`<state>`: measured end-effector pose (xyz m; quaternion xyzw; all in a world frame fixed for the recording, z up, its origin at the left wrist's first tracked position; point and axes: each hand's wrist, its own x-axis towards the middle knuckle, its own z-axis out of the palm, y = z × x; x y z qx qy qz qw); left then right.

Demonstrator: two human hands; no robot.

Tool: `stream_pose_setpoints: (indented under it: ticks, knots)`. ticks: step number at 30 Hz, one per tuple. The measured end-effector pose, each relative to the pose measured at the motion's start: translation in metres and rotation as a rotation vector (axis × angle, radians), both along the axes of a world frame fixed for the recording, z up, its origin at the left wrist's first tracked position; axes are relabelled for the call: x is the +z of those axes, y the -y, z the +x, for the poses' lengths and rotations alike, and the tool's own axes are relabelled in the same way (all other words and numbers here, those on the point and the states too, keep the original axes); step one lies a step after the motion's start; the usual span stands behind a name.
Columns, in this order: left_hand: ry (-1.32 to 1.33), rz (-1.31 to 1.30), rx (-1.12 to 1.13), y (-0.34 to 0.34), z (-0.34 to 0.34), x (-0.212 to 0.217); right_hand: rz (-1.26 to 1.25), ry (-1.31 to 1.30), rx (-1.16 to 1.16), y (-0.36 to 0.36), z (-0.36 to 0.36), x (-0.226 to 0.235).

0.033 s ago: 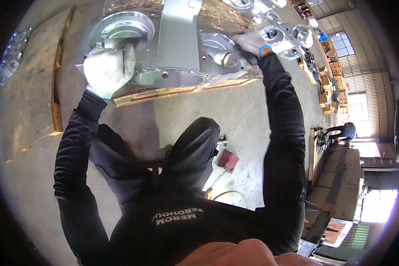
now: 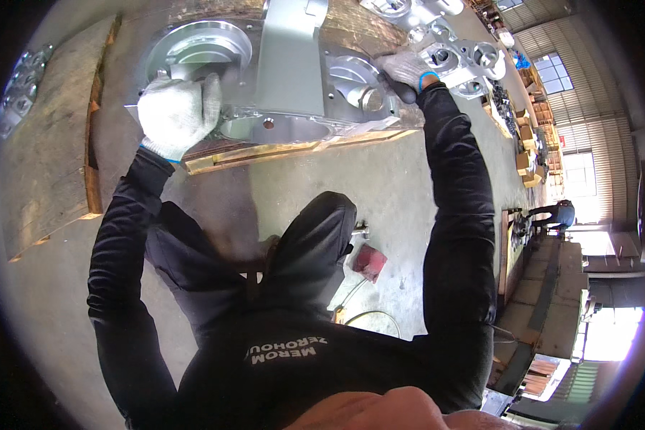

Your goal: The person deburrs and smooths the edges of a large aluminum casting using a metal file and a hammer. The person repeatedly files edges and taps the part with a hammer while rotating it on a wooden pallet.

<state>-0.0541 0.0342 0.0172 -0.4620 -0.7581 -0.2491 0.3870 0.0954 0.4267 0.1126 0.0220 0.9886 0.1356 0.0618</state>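
A large silver-grey metal casting point(image 2: 288, 72) lies in front of me, with a wide round bore on its left, a smaller one on its right and a flat raised band between them. My left hand point(image 2: 175, 115), in a white knit glove, is closed at the casting's left end, thumb toward the big bore. A thin pale sliver sticks out beside it; what it belongs to is hidden. My right hand point(image 2: 403, 72), gloved too, curls over the right end, beside a short metal cylinder point(image 2: 370, 99) at the smaller bore. Its fingertips are partly hidden.
The casting rests on a wooden pallet point(image 2: 301, 148). Another pallet point(image 2: 57, 136) stands at the left. More silver castings point(image 2: 473, 61) lie at the far right. A red box-like object point(image 2: 369, 263) with a hose is on the floor near my knee. A person point(image 2: 560, 213) bends over farther right.
The casting and both hands sit almost as before, shifted very slightly in the picture. Both hands keep their places at its ends.
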Motion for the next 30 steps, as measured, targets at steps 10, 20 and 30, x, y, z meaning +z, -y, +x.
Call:
stream_pose_setpoints:
  ticks: [10, 20, 30]
  knots:
    - [0.001, 0.0, -0.029, 0.0, 0.002, 0.005, -0.153, -0.083, -0.214, 0.046, -0.033, 0.001]
    - [-0.042, -0.057, 0.029, -0.001, 0.004, 0.01, -0.121, -0.154, -0.02, 0.101, -0.045, 0.01]
    - [-0.057, 0.047, -0.023, -0.002, -0.003, -0.003, -0.641, -0.042, -0.601, 0.06, 0.102, 0.029]
